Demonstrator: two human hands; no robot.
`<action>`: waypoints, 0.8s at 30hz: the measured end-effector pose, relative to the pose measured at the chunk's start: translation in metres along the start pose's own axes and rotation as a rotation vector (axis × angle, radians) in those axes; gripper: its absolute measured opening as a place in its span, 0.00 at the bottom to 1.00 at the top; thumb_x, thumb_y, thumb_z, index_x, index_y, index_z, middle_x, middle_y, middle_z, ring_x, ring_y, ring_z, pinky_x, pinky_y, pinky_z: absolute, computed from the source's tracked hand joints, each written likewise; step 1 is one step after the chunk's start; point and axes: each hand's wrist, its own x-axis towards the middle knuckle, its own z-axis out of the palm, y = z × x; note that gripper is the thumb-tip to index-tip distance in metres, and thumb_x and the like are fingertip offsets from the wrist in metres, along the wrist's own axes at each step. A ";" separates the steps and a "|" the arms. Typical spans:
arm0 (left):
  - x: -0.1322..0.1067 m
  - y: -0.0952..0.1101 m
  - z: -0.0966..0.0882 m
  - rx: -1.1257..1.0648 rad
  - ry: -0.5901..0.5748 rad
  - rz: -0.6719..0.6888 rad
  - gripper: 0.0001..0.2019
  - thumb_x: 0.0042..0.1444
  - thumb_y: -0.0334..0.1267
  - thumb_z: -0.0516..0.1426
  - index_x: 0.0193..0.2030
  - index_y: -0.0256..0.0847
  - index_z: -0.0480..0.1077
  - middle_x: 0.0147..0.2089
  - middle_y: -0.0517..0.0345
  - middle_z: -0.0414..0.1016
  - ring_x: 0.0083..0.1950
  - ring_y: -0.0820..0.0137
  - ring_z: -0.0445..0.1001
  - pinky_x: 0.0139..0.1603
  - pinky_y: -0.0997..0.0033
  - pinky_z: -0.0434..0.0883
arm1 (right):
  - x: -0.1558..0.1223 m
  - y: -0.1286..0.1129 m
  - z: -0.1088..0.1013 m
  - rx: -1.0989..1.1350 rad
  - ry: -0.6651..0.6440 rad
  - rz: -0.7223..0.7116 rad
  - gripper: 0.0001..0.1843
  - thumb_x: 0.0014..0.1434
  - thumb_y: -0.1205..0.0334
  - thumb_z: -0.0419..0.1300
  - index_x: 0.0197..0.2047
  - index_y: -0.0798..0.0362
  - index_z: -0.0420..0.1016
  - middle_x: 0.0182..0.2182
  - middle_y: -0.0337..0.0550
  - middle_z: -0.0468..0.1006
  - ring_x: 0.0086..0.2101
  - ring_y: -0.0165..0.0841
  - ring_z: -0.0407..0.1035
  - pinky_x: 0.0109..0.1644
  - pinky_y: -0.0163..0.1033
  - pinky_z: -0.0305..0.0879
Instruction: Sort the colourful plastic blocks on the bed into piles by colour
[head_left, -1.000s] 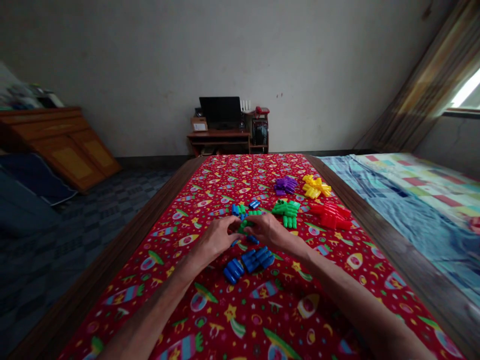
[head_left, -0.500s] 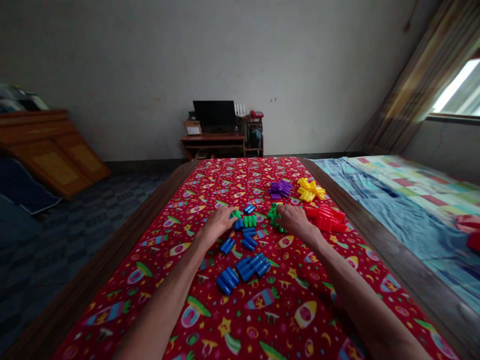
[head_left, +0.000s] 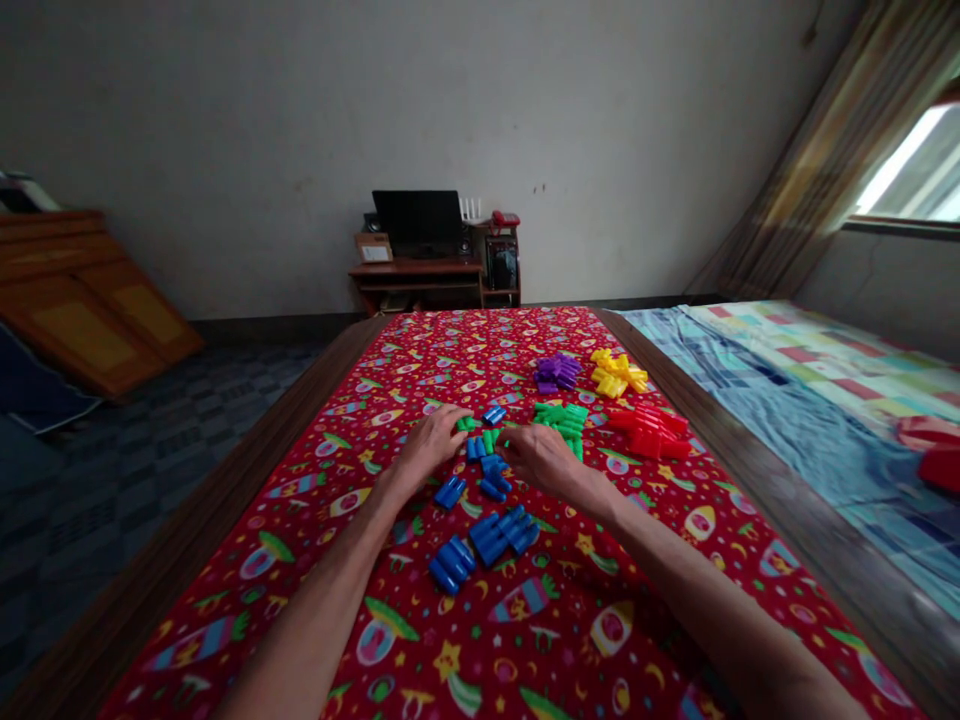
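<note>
My left hand (head_left: 433, 440) is at the left of the scattered blocks, its fingers and thumb around a green plastic block (head_left: 466, 424). Reaching in from the right, my right hand (head_left: 538, 455) has its fingertips closed at the edge of another green block (head_left: 489, 441), partly covered by the hand. Between and below the hands lie several blue blocks made of joined rounded tubes, among them a blue pair (head_left: 451, 492) and a larger blue group (head_left: 504, 535). A green pile (head_left: 564, 417) sits just beyond my right hand.
A purple pile (head_left: 557, 373), a yellow pile (head_left: 619, 373) and a red pile (head_left: 651, 432) lie on the right of the red patterned tablecloth (head_left: 585, 620). A bed (head_left: 750, 400) adjoins the table's right side. A desk with a monitor (head_left: 418, 222) stands against the far wall.
My right hand has moved left from the green pile to the green block near the middle. My left hand stays around its green block. The view has shifted slightly.
</note>
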 end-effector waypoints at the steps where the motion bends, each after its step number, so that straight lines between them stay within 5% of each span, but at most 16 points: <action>1: 0.002 0.004 -0.004 -0.056 0.027 -0.054 0.17 0.53 0.34 0.58 0.51 0.42 0.73 0.51 0.49 0.78 0.53 0.59 0.75 0.56 0.57 0.70 | 0.000 0.002 0.004 0.022 0.058 -0.039 0.13 0.65 0.63 0.52 0.45 0.58 0.75 0.31 0.46 0.77 0.29 0.31 0.67 0.32 0.34 0.53; 5: 0.005 0.034 -0.014 -0.530 -0.091 -0.164 0.27 0.52 0.50 0.61 0.55 0.38 0.67 0.44 0.47 0.80 0.44 0.58 0.79 0.43 0.61 0.75 | 0.005 0.008 0.008 0.115 0.277 -0.190 0.22 0.66 0.59 0.53 0.60 0.60 0.66 0.48 0.58 0.76 0.44 0.36 0.71 0.41 0.36 0.62; 9: 0.004 0.060 -0.008 -0.854 -0.268 -0.140 0.33 0.53 0.57 0.60 0.59 0.38 0.62 0.39 0.51 0.80 0.41 0.62 0.79 0.41 0.64 0.74 | 0.009 0.009 -0.014 0.071 0.130 -0.090 0.15 0.67 0.60 0.51 0.50 0.53 0.75 0.42 0.50 0.80 0.41 0.34 0.74 0.39 0.33 0.62; 14: -0.001 0.058 0.005 -0.379 -0.046 -0.069 0.17 0.59 0.46 0.57 0.52 0.40 0.71 0.45 0.50 0.79 0.49 0.60 0.77 0.51 0.60 0.73 | 0.000 0.035 -0.053 -0.272 -0.021 0.454 0.18 0.67 0.58 0.49 0.47 0.54 0.78 0.38 0.54 0.81 0.40 0.41 0.75 0.39 0.37 0.62; 16: -0.003 0.052 0.011 -0.189 -0.049 -0.002 0.12 0.58 0.40 0.57 0.48 0.42 0.74 0.48 0.51 0.78 0.53 0.60 0.75 0.56 0.60 0.70 | -0.005 0.051 -0.057 -0.372 -0.075 0.589 0.19 0.66 0.60 0.48 0.47 0.56 0.79 0.39 0.59 0.80 0.42 0.44 0.74 0.41 0.40 0.65; 19: -0.006 0.049 0.021 -0.076 -0.094 0.049 0.15 0.58 0.37 0.58 0.52 0.44 0.73 0.51 0.53 0.78 0.55 0.62 0.74 0.58 0.62 0.69 | -0.010 0.066 -0.050 -0.422 -0.150 0.647 0.19 0.66 0.64 0.47 0.48 0.58 0.78 0.42 0.62 0.79 0.45 0.46 0.74 0.43 0.43 0.67; 24: -0.004 0.049 0.025 -0.022 -0.023 -0.059 0.22 0.51 0.33 0.63 0.55 0.43 0.71 0.49 0.51 0.78 0.51 0.61 0.75 0.55 0.62 0.71 | -0.007 0.064 -0.040 -0.368 -0.234 0.657 0.19 0.66 0.65 0.46 0.48 0.60 0.77 0.43 0.63 0.78 0.45 0.45 0.75 0.43 0.42 0.69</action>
